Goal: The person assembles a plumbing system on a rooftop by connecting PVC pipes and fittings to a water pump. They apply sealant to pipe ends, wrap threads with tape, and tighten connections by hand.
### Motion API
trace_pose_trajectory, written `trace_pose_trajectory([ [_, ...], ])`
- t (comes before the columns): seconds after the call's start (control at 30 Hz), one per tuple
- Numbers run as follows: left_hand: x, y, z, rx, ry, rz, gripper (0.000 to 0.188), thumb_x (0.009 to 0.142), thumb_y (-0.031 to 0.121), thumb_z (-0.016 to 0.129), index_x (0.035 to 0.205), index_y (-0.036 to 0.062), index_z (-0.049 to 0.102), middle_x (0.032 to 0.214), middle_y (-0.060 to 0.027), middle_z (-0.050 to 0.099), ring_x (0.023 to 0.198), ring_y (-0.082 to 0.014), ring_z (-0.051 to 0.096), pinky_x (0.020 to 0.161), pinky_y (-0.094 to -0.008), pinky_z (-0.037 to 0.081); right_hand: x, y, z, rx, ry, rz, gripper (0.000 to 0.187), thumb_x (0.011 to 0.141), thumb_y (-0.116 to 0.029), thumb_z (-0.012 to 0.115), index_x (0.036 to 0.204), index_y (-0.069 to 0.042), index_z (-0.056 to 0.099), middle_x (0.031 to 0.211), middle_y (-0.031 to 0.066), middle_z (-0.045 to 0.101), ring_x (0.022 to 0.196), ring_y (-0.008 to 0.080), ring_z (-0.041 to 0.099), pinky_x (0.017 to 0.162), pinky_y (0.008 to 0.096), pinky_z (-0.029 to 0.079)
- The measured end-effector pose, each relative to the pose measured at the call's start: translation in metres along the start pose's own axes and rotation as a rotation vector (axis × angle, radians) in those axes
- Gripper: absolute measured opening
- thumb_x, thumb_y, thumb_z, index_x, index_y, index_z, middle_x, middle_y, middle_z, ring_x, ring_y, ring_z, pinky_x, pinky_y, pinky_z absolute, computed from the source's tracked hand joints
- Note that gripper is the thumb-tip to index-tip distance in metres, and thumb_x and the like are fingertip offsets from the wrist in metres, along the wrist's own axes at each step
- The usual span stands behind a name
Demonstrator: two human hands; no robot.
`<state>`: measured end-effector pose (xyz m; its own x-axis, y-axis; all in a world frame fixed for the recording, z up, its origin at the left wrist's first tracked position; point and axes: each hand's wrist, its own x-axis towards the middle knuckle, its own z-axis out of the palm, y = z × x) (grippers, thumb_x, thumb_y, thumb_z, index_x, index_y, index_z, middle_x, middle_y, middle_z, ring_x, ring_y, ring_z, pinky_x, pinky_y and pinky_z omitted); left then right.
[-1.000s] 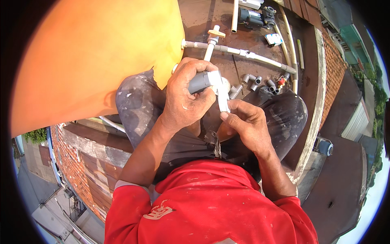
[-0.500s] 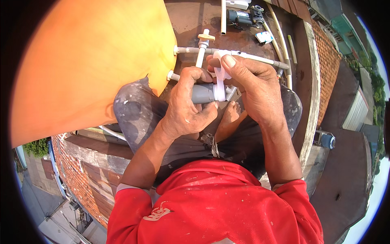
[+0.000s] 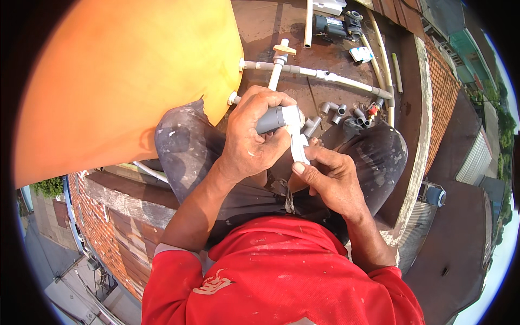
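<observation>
My left hand (image 3: 252,138) is closed around a grey plastic pipe fitting (image 3: 269,120), its end pointing right and wrapped in white. From that end, white thread seal tape (image 3: 297,142) stretches down to my right hand (image 3: 330,176), whose thumb and fingers pinch it. Whether a spool sits within those fingers I cannot make out. Both hands are over my lap, between my bent knees in dark, paint-spotted trousers.
A large orange tank (image 3: 135,70) fills the left, joined to a white pipe (image 3: 346,81) and a valve with a tan handle (image 3: 284,50). Several grey elbow fittings (image 3: 340,111) lie ahead. A pump (image 3: 330,26) stands farther off. A low wall (image 3: 414,135) borders the right.
My right hand has moved down toward me, drawing the tape below the fitting's end. The left hand keeps its grip, and the fitting's end is tilted up slightly. The loose elbows have come into view.
</observation>
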<state>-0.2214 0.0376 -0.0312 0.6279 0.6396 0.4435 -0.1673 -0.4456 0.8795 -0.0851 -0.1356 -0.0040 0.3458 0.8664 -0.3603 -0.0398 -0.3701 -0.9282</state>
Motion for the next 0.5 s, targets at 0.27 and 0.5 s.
trace_pose_trajectory([
  [0.27,0.003,0.001,0.004,0.099,-0.158,0.16,0.035,0.085,0.006,0.08,0.118,0.0014,0.07,0.111,-0.0127,0.066,0.1,-0.0244,0.066,0.087,-0.0354,0.054,-0.004,-0.032,-0.017,0.161,-0.068,-0.236,0.027,0.096,-0.012,0.088,0.12,-0.003,0.083,0.106,0.0049,0.067,0.106,0.0124,0.06,0.09,0.0283,0.05],
  [0.5,0.003,0.006,0.011,0.057,-0.112,0.082,0.04,0.074,-0.004,0.073,0.113,-0.0027,0.065,0.107,-0.0155,0.065,0.097,-0.0308,0.066,0.087,-0.0403,0.055,0.052,-0.05,-0.006,0.428,0.095,-0.355,0.028,0.101,-0.022,0.084,0.116,0.001,0.083,0.115,0.0075,0.075,0.102,0.0119,0.067,0.086,0.0296,0.056],
])
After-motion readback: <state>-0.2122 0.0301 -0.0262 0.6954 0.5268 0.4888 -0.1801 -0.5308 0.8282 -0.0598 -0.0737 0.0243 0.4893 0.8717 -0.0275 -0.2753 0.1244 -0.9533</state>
